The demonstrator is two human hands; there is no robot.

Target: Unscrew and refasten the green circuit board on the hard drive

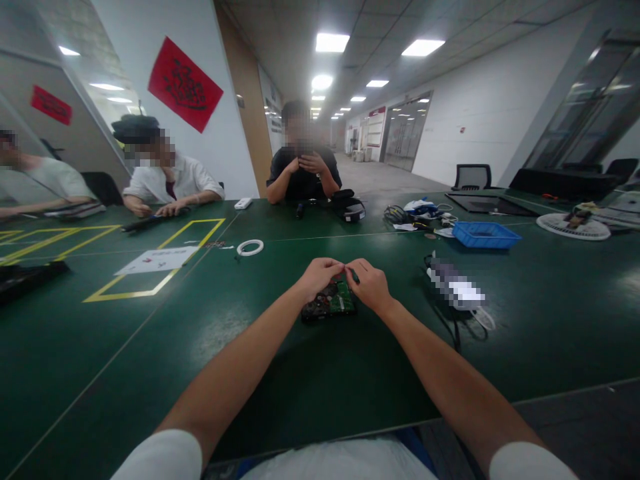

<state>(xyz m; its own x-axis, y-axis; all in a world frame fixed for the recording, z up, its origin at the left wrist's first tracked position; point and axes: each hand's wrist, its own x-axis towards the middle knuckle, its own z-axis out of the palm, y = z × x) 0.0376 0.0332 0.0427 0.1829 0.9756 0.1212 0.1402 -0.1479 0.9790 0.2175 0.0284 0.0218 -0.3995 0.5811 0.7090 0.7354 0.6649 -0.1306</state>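
In front of me on the green table lies a black device with a green circuit board on its upper face (pixel 341 300), which looks like a hard disk drive. My left hand (pixel 320 277) is over its far left part, thumb and fingers pinched together. Beside it my right hand (pixel 370 283) is pinched too, over the far right corner. The fingertips of both hands meet just above the device's far edge. Whatever they hold between them, if anything, is too small to make out. Part of the device is hidden by my hands.
To the right lie a blurred-out item with a white cable (pixel 485 319), a blue tray (pixel 485 241) and a tangle of cables (pixel 397 215). A white ring (pixel 250 248) and a paper sheet (pixel 156 260) are on the left. Several people sit across the table (pixel 240 400).
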